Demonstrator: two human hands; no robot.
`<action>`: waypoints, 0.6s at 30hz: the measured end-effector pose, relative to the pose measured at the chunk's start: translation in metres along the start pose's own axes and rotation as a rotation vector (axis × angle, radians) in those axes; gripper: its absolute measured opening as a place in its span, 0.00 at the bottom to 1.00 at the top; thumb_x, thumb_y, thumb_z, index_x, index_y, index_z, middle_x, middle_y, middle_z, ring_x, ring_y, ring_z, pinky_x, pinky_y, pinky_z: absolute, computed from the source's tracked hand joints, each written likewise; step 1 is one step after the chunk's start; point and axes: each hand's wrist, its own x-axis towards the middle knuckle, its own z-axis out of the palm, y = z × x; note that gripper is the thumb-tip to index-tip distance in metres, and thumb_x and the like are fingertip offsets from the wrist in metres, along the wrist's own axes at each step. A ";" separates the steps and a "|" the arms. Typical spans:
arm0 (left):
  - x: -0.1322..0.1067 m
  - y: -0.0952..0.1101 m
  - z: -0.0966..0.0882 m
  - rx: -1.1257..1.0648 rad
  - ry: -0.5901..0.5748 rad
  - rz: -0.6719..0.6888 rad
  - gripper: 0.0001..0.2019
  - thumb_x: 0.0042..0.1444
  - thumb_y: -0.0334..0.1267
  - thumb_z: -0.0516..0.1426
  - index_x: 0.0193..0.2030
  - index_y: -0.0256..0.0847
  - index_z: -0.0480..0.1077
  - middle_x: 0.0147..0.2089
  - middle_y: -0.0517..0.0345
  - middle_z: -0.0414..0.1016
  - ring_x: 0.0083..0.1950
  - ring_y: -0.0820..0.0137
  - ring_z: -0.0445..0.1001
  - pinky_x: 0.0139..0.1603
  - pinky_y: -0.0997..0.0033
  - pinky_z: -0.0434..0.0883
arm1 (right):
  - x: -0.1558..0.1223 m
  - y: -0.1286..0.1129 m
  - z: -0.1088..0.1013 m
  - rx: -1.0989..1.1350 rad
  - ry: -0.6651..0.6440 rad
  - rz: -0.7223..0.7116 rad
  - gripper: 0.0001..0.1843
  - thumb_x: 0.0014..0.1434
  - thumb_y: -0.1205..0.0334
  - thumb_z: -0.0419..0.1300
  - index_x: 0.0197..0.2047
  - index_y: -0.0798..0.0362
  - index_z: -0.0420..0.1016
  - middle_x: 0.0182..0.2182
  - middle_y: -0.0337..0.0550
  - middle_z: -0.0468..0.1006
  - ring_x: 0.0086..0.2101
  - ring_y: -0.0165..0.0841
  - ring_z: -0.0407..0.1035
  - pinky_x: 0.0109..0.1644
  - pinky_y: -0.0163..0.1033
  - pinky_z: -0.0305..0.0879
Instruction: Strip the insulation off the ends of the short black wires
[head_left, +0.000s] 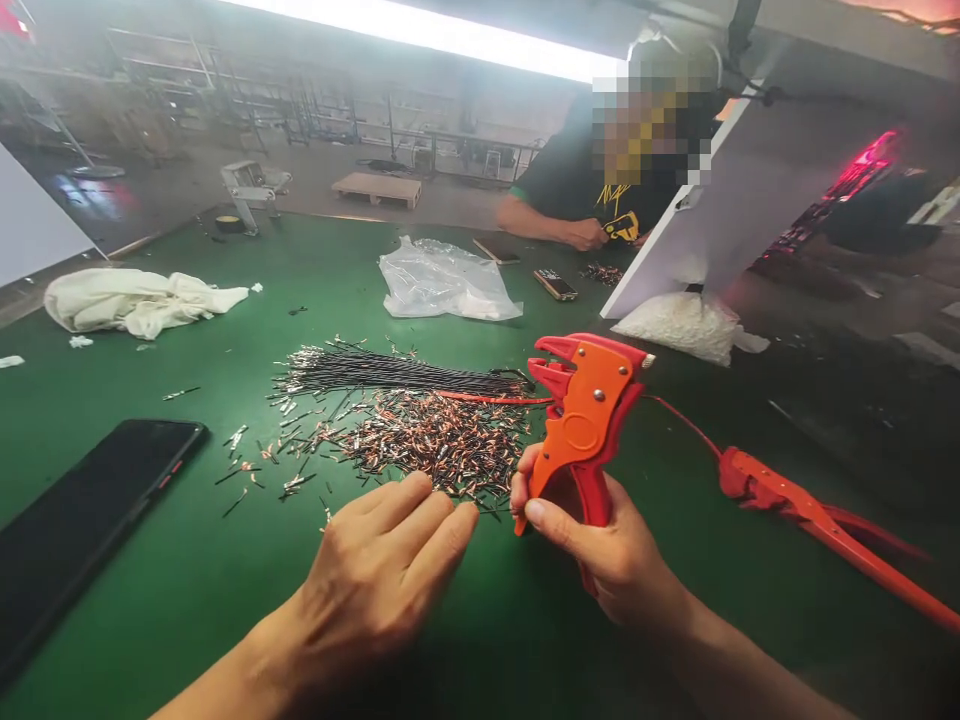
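My right hand (600,550) is wrapped round the handles of an orange-red wire stripper (587,415), held upright with its jaws pointing left. A thin red wire (487,398) runs from the jaws towards a bundle of black wires (397,372) lying on the green table (187,590). My left hand (382,575) rests low over the table, fingers together and reaching towards a heap of stripped wire bits with copper ends (435,440). I cannot see anything in its fingers.
A black phone (82,520) lies at the near left. A second red tool (817,520) lies to the right. Farther off are a white cloth (135,300), a clear plastic bag (442,280), a white bag (686,325), and a person (592,190) working opposite.
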 end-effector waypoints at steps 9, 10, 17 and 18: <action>-0.002 0.004 -0.003 -0.006 0.058 0.012 0.10 0.59 0.24 0.54 0.47 0.25 0.70 0.33 0.49 0.74 0.36 0.65 0.67 0.35 0.66 0.67 | -0.001 -0.004 0.005 -0.216 -0.043 0.008 0.08 0.56 0.62 0.60 0.40 0.53 0.68 0.30 0.40 0.71 0.30 0.32 0.65 0.36 0.39 0.67; 0.000 0.004 -0.003 0.006 0.062 0.023 0.10 0.59 0.25 0.54 0.47 0.24 0.70 0.33 0.49 0.74 0.36 0.64 0.67 0.35 0.66 0.67 | -0.001 -0.004 0.005 -0.208 -0.049 0.013 0.08 0.56 0.62 0.59 0.40 0.53 0.68 0.30 0.40 0.71 0.30 0.32 0.66 0.36 0.38 0.68; 0.004 0.007 0.003 0.054 -0.006 0.002 0.07 0.60 0.26 0.53 0.44 0.29 0.70 0.25 0.57 0.69 0.29 0.68 0.63 0.28 0.69 0.62 | -0.003 -0.002 0.007 -0.285 -0.025 -0.076 0.07 0.56 0.64 0.58 0.40 0.52 0.68 0.30 0.40 0.72 0.30 0.33 0.68 0.36 0.38 0.69; 0.004 0.007 0.006 0.054 -0.018 -0.008 0.06 0.60 0.25 0.54 0.43 0.30 0.70 0.23 0.59 0.68 0.27 0.69 0.62 0.27 0.69 0.60 | -0.003 -0.001 0.007 -0.301 -0.023 -0.097 0.07 0.57 0.64 0.58 0.40 0.52 0.68 0.30 0.40 0.72 0.31 0.33 0.68 0.36 0.38 0.69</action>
